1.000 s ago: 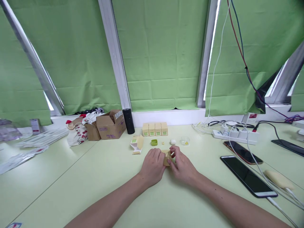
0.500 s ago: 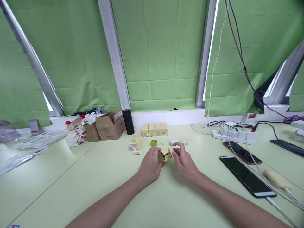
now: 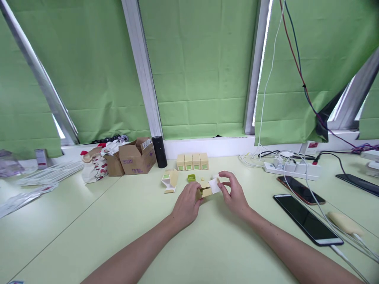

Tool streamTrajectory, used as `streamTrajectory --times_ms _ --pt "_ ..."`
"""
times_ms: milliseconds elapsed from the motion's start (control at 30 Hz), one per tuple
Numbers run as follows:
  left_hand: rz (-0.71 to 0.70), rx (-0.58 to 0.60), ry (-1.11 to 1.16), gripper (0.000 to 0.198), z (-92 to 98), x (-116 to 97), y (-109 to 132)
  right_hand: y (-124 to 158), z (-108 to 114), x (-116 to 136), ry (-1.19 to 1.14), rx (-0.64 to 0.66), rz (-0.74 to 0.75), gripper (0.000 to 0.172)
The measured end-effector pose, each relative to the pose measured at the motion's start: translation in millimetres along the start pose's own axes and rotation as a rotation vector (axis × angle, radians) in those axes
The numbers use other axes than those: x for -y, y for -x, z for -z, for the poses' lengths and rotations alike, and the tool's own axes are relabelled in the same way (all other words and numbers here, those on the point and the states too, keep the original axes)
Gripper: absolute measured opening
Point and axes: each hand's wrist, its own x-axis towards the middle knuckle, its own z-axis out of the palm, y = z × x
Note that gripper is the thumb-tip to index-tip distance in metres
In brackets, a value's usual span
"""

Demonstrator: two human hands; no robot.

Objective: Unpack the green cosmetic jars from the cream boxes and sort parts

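Note:
My left hand is closed on a small tan carton that lies on the table with its open end toward the right. My right hand pinches a white paper piece at that open end, other fingers spread. Just behind them lie a green round lid, a tiny yellow piece and an unfolded carton. Several closed cream-and-green cartons stand in a row near the window sill.
Brown cardboard boxes, a printed bag and a black cylinder stand at left. A power strip with cables, three phones and a pale soft object lie at right. Plastic packets cover the far left.
The carton's end has been opened and tipped toward the right. My right hand drew back to the right, bringing out a white paper piece. My left hand stayed on the carton.

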Motion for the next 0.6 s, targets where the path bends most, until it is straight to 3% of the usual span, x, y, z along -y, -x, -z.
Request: streamTrajectory --times_ms 233,500,600 --pt "-0.018 -0.007 0.028 0.051 -1.8 -0.9 0.2 1.2 2.3 -2.5 0.130 0.009 0.175 0.030" --pt "0.014 0.037 0.044 0.073 -1.0 0.1 0.9 3.3 1.2 -4.5 0.211 0.124 0.445 0.065" --pt "0.038 0.054 0.083 0.074 -2.1 1.9 1.2 3.1 0.6 -6.5 0.249 0.148 0.484 0.071"
